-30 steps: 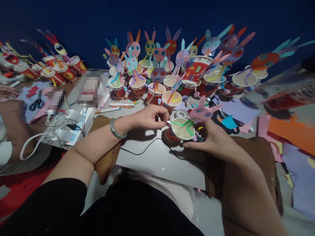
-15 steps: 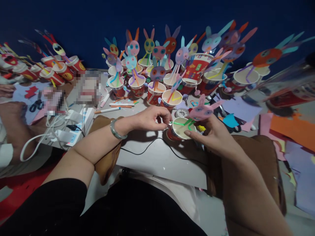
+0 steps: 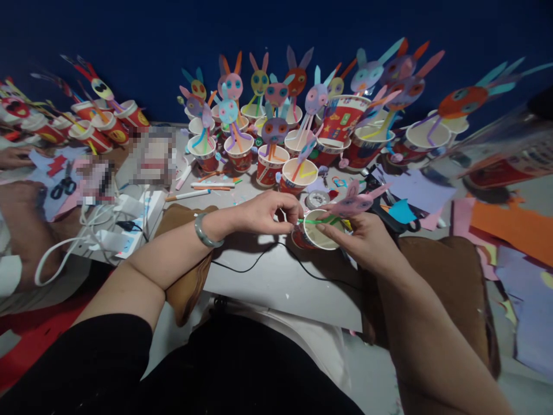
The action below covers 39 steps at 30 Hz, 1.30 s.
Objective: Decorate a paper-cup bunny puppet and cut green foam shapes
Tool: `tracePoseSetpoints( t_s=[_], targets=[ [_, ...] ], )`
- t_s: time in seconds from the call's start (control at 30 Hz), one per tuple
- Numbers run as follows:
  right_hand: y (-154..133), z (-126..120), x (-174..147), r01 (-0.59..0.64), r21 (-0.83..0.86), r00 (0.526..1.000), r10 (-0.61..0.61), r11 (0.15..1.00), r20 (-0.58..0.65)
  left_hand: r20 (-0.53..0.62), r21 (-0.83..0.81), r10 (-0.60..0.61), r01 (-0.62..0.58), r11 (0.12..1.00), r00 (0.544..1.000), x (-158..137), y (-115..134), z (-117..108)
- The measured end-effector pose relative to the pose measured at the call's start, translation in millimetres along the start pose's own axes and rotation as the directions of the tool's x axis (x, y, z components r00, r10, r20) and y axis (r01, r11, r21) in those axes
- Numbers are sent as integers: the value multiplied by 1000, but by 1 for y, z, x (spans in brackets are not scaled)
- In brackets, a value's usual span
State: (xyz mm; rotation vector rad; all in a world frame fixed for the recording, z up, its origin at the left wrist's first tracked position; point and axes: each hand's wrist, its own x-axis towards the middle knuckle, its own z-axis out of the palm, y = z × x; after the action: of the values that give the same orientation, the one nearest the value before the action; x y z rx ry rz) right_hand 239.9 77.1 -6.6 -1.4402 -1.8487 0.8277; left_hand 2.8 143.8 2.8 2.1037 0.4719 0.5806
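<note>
A pink paper rabbit figure (image 3: pixel 351 204) with bent green legs leans over a red-and-white paper cup (image 3: pixel 327 237). My left hand (image 3: pixel 276 212), wearing a bangle, pinches the end of a thin green straw-like leg (image 3: pixel 311 221) at the left of the cup's rim. My right hand (image 3: pixel 367 237) is closed around the figure at the cup's right side, its thumb over the rim and its fingers partly hidden behind. Just behind the cup is a roll of clear tape (image 3: pixel 317 199).
Several cups with paper rabbits (image 3: pixel 270 167) crowd the table's back. Markers (image 3: pixel 189 195), a power strip (image 3: pixel 140 222) and scissors (image 3: pixel 63 185) lie left; coloured paper (image 3: pixel 514 227) lies right. A black cable (image 3: pixel 276 243) crosses in front. Another person's arm (image 3: pixel 28 230) is at far left.
The rabbit's head has tipped back and down, away from me. My right hand has shifted slightly left over the cup. My left hand stays near the rim, pinching.
</note>
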Motion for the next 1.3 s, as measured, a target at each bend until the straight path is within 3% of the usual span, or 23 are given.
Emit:
tracePoseSetpoints(
  t_s=[0.23, 0.53, 0.9, 1.03, 1.3],
  targets=[
    [-1, 1, 0, -1, 8, 1000, 1, 1000, 28, 14, -7, -28, 28, 1000, 1000, 0, 0, -2],
    [-4, 1, 0, 27, -21, 999, -26, 999, 22, -9, -11, -169, 169, 986, 986, 2, -2, -1],
    [5, 3, -1, 10, 0, 1000, -10, 1000, 4, -69, -320, -462, 419, 850, 884, 3, -4, 12],
    [6, 3, -1, 25, -13, 1000, -26, 1000, -5, -52, -393, -504, 446, 804, 862, 2, -5, 17],
    [7, 4, -1, -1, 11, 1000, 1, 1000, 11, -45, -383, -532, 477, 791, 846, 4, 0, 15]
  ],
)
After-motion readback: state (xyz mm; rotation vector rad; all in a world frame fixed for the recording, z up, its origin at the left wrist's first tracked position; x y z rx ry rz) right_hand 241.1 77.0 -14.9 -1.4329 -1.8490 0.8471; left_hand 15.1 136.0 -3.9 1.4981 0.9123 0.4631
